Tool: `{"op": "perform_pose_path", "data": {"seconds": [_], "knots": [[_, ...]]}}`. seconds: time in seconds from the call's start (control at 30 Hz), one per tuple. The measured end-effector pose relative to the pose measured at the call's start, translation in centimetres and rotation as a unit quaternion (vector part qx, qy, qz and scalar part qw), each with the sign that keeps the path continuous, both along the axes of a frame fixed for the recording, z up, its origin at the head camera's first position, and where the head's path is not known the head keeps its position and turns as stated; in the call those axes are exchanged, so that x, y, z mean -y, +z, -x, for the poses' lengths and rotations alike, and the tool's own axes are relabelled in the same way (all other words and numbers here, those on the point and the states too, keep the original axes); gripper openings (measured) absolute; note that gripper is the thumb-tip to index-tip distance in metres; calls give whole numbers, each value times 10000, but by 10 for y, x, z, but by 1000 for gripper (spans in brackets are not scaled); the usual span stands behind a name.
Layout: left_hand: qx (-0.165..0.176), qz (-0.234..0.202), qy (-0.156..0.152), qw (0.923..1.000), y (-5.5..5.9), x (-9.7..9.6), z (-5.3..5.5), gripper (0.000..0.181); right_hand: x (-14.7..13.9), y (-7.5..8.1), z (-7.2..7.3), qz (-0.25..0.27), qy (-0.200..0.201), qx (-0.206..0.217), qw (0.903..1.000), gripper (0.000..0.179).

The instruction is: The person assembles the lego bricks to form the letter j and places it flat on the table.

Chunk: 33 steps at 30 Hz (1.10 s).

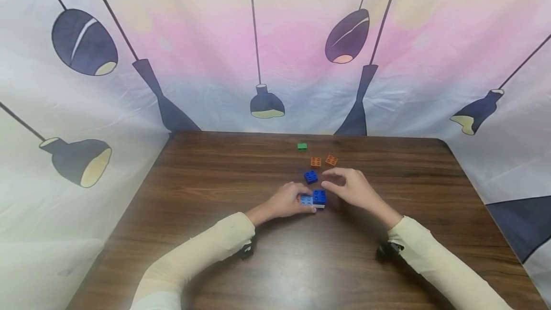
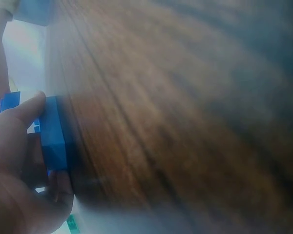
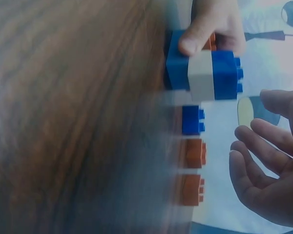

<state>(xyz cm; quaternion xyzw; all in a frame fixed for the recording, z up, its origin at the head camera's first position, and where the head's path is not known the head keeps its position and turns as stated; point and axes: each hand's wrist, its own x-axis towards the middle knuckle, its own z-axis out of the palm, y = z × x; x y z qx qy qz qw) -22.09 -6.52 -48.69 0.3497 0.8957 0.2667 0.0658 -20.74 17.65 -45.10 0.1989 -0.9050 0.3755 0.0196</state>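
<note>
On the table, my left hand (image 1: 284, 201) grips a small stack of toy building bricks between thumb and fingers. At the bottom of the stack is a lighter blue brick (image 2: 53, 139). A white brick (image 3: 201, 75) sits on it, topped by a dark blue brick (image 1: 319, 196) with its studs up. A bit of orange (image 3: 213, 41) shows behind the left thumb; what it belongs to is hidden. Just right of the stack hovers my right hand (image 1: 355, 189), fingers loosely bent, apart from the bricks and holding nothing.
Behind the stack lies a loose dark blue brick (image 1: 311, 176). Farther back are an orange brick (image 1: 316, 161), a second orange brick (image 1: 331, 160) and a green brick (image 1: 302, 146). Patterned cloth (image 1: 224, 61) hangs around the brown wooden table (image 1: 215, 171).
</note>
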Motion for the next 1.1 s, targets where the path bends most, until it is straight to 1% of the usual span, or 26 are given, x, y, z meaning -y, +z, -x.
{"op": "perform_pose_path", "data": {"seconds": [0.17, 0.3, 0.57, 0.73, 0.9, 1.1], "knots": [[-20, 10, 10, 10000, 0, -1, 0, 49, -5, -2, 13, 0, -277, -164, 9995, 37], [29, 73, 37, 10000, 0, 0, -1, 50, -10, -5, 23, 32, -512, -168, 9985, 37], [133, 140, 75, 9998, 1, 0, -1, 52, -17, -14, 46, 127, -751, -228, 9968, 38], [168, 121, 73, 9998, -1, 0, -1, 51, -19, -18, 55, 154, -945, -90, 9954, 41], [141, 101, 42, 9998, 0, -1, -1, 51, -22, -23, 63, 56, -1129, 28, 9936, 47], [178, 123, 72, 9997, 0, 0, -1, 51, -24, -28, 71, -79, -1070, 127, 9941, 53]]}}
